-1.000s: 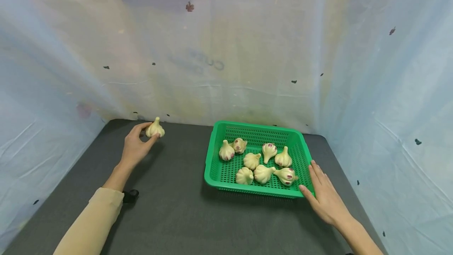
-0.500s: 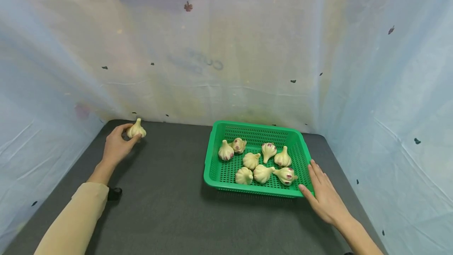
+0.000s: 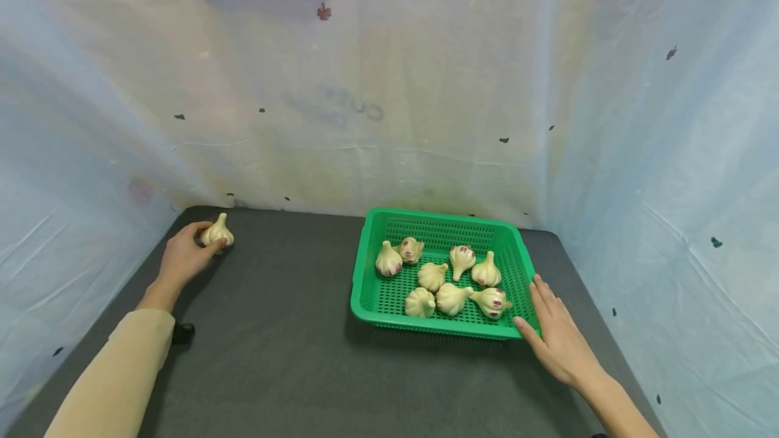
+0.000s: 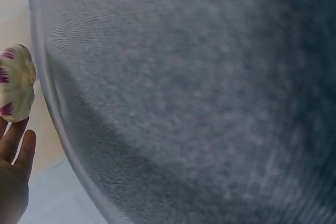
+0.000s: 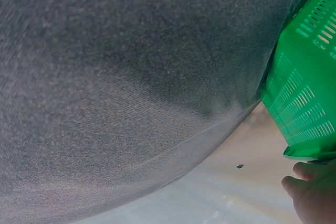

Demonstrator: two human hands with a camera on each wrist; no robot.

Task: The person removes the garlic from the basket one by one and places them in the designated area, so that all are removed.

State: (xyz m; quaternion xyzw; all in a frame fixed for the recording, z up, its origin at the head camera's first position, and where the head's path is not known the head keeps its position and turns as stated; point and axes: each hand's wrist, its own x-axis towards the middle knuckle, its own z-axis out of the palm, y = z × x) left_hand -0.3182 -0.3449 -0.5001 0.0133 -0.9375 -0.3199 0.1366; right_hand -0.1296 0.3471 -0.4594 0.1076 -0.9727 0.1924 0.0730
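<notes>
At the table's back left corner, my left hand (image 3: 182, 254) pinches a pale garlic bulb (image 3: 218, 232) between thumb and fingers, its stem pointing up. Purple streaks show on this garlic bulb (image 4: 16, 83) in the left wrist view, where the fingers reach its side. My right hand (image 3: 561, 340) rests with straight fingers along the right rim of a green plastic basket (image 3: 438, 331), thumb near the front corner. Inside the basket lie several garlic bulbs (image 3: 433, 276), some with purple marks. The right wrist view shows the basket's slotted outer wall (image 5: 296, 98).
A dark grey cloth-covered table (image 3: 274, 357) extends between the left hand and the basket. Pale plastic sheeting (image 3: 389, 86) with small dark marks hangs behind the table and along both sides.
My left hand has carried the garlic bulb leftward and then lower, towards the table's back left corner. The right hand and basket have stayed in place.
</notes>
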